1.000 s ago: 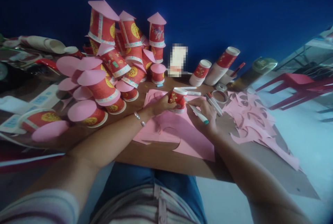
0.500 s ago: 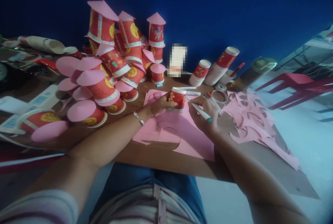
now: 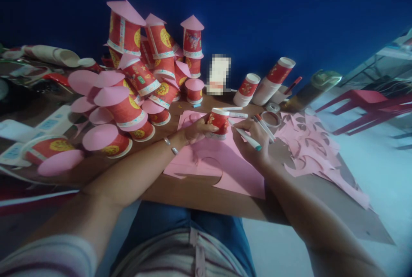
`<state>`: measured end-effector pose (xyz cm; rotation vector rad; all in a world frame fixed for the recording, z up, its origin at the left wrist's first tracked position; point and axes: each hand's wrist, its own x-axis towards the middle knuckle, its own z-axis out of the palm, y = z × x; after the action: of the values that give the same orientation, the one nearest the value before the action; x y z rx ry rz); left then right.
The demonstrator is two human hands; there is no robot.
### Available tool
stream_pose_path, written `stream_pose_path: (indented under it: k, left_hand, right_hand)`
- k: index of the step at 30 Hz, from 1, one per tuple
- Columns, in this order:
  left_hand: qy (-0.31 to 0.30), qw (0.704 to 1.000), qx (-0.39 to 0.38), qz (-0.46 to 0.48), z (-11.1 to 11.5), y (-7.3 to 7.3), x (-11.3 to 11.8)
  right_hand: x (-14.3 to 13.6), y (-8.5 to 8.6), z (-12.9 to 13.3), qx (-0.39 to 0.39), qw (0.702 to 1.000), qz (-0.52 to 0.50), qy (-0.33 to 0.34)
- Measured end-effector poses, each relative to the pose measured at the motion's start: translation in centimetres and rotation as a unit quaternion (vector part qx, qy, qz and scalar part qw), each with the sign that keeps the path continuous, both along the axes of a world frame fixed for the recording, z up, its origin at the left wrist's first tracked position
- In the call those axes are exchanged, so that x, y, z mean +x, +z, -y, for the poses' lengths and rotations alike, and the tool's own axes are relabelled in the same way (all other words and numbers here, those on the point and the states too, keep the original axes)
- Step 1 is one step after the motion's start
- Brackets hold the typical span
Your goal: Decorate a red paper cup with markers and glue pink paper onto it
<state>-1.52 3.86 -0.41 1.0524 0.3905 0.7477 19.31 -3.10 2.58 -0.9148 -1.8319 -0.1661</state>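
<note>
1. Two bare hands are at work over cut pink paper sheets [image 3: 238, 169] on a brown table [image 3: 193, 193].
2. Left hand [image 3: 195, 132]: fingers and thumb grip the side of a small red paper cup with a gold pattern and white rim [image 3: 220, 119], held roughly upright above the sheets.
3. Right hand [image 3: 257, 144]: closed around a slim white marker with a green end [image 3: 248, 138], its other end directed at the cup's right side. Whether it touches the cup, I cannot tell.
4. Close by, another white marker [image 3: 238, 115] lies behind the cup; a round tape roll [image 3: 279, 118] sits beyond the right hand.
5. The step in hand looks like marking the cup's side, or pausing between strokes.
6. As I judge it, the next move calls for a steady, light left grip that won't dent the paper wall, and a small, controlled approach of the marker tip.
</note>
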Motion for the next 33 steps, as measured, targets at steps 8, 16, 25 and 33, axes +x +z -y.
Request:
stream_pose_path:
  k: [8,16,25,33]
  left_hand:
    - [0.016,1.000,0.006,0.002,-0.10,0.00,0.02]
    - [0.019,1.000,-0.006,0.000,0.18,0.63,-0.01]
    - [0.013,0.999,-0.009,0.028,0.04,0.40,-0.10]
    - [-0.028,0.999,0.016,0.030,-0.06,0.35,-0.08]
  right_hand:
    - [-0.21,0.31,0.54,-0.015,0.999,0.023,0.020]
    - [-0.32,0.39,0.62,0.013,0.998,0.041,0.034]
    - [-0.34,0.35,0.53,0.021,0.999,0.022,0.013]
    - [0.18,0.50,0.50,-0.012,1.000,0.016,0.015]
